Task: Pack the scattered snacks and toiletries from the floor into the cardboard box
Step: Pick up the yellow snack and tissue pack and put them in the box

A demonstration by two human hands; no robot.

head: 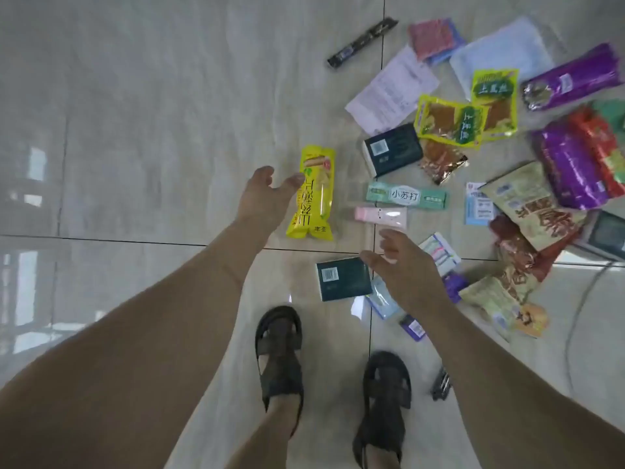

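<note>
Looking down from the head camera, packing appears barely begun: no cardboard box is in view, and snacks and toiletries lie scattered on the tiled floor (pixel 135 130). Both hands are spread and hold nothing. The left hand (pixel 263 198) hovers beside the yellow snack packet (pixel 313 194); the right hand (pixel 406 269) hangs just right of it, over a dark green carton (pixel 341 279). Left of the packet the tiles give free room; to its right, packets crowd together.

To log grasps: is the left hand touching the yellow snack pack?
Cannot tell. In the head view the left hand overlaps the yellow snack pack, fingers open, height unclear.
</note>
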